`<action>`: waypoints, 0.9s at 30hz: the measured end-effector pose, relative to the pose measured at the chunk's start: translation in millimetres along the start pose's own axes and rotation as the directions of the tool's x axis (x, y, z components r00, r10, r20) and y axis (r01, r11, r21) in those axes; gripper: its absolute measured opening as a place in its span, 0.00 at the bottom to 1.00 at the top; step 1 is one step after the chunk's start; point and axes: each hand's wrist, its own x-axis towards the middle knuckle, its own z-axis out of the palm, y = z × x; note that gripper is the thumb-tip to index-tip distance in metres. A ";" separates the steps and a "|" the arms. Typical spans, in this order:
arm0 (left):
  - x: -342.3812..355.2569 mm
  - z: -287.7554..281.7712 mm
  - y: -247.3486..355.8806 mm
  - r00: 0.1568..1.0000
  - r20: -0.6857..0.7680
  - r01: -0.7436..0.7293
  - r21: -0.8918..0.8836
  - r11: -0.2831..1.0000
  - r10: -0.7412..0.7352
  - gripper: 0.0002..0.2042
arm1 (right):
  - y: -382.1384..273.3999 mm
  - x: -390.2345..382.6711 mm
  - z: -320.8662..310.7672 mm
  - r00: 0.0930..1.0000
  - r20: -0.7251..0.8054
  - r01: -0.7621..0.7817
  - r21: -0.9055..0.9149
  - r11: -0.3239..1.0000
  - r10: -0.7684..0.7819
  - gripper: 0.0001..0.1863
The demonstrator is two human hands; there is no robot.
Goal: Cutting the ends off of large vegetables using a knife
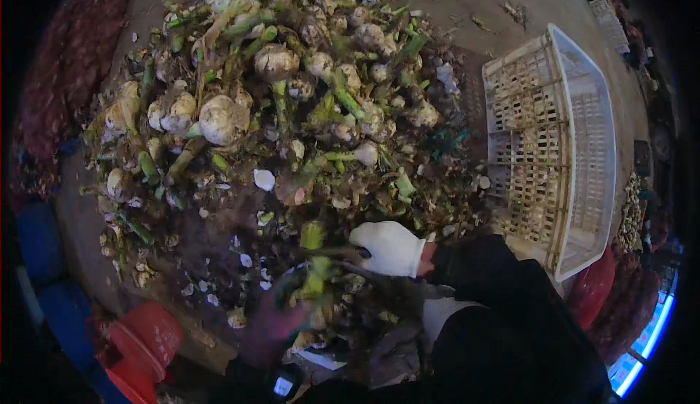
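Observation:
My right hand [388, 249], in a white glove, is closed. A dark thin strip, perhaps a blade, sticks out from its fingers toward the left; its handle is hidden. Beside that strip stands a cut green stalk piece [313, 235]. Just below, a blurred yellow-green stalk [316, 278] lies between my two hands. My left hand [275, 327] is low and smeared by motion, close to this stalk, and its fingers cannot be made out. Beyond both hands spreads a heap of pale, soil-covered bulbs [222, 120] with thick green stalks.
A dirty white slatted plastic crate [529, 149] lies on its side at the right. At the lower left are a red plastic stool-like object [146, 346] and blue containers [62, 316]. Reddish mesh sacks [73, 68] line the left. Soil and peelings [219, 258] litter the floor.

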 end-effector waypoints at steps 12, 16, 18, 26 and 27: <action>-1.1 13.7 28.0 0.949 -0.150 0.277 -0.026 0.960 -0.278 0.26 | -22.5 -2.1 -12.1 0.999 -0.046 0.007 0.152 0.988 0.000 0.17; -8.9 12.8 28.9 0.972 -0.063 0.231 0.037 0.972 -0.228 0.26 | 20.8 -7.7 12.8 0.995 0.062 -0.075 -0.046 0.996 0.078 0.17; -11.5 8.9 30.9 0.969 0.077 0.218 0.164 0.962 -0.233 0.27 | 21.6 -9.9 1.4 0.983 0.036 -0.180 0.001 0.984 0.180 0.16; 35.4 -10.4 0.7 0.979 -0.201 0.108 0.657 0.746 0.035 0.30 | 5.5 3.8 -16.0 0.963 -0.087 -0.235 0.184 0.954 0.254 0.17; 55.5 -13.3 10.7 0.962 -0.236 0.089 0.750 0.656 0.140 0.30 | 4.3 -0.6 -16.2 0.962 -0.102 -0.226 0.215 0.950 0.252 0.16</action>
